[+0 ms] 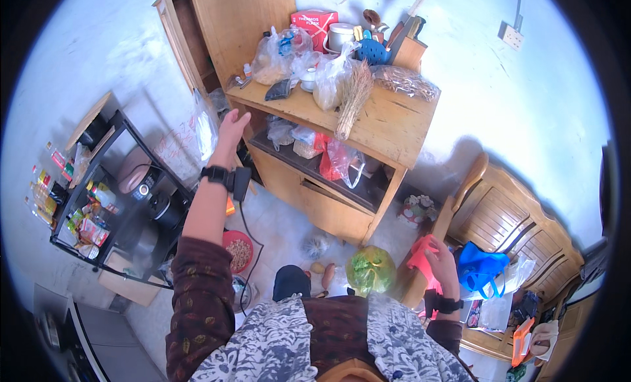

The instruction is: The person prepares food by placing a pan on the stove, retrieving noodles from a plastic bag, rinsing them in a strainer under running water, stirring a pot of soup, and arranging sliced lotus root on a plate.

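Observation:
My left hand is raised beside the left front corner of a wooden cabinet, holding nothing, its fingers apart. A pink-red cloth or bag is gripped in my right hand, over the arm of a wooden bench. On the cabinet top lie a bundle of dried stalks, a knotted clear plastic bag and a black packet. Red and clear plastic bags hang out of the shelf below. Near my feet stands a yellow-green bag of leafy greens.
A black rack with bottles and cookers stands at the left. On the floor are a red basin of nuts or similar pieces and a dangling cable. The wooden bench at the right holds a blue bag.

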Tool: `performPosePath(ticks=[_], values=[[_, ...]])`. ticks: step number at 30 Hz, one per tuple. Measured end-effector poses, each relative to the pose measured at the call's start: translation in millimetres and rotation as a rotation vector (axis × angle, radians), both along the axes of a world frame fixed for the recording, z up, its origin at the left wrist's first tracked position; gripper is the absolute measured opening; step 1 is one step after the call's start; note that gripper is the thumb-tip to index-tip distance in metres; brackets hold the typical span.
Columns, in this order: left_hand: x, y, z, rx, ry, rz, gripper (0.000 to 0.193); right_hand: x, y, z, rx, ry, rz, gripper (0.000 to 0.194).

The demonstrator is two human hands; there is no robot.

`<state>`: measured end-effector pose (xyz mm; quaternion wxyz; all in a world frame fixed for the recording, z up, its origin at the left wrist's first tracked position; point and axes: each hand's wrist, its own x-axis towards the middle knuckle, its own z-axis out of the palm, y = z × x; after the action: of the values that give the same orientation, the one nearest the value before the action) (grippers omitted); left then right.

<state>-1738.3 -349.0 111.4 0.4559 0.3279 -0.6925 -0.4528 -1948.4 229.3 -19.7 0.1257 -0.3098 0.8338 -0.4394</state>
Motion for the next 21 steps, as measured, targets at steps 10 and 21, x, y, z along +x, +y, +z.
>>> performPosePath(ticks=[10, 21], values=[[-187.2, -214.5, 15.1, -0.188, -0.314, 0.152, 0.095, 57.2, -49.8, -24.0, 0.053, -0.117, -0.392, 0.046], [-275.1, -347.2, 12.1, -0.160, -0.319, 0.025, 0.048, 120.5, -182.1, -46.3, -0.057, -0.258, -0.567, 0.039]])
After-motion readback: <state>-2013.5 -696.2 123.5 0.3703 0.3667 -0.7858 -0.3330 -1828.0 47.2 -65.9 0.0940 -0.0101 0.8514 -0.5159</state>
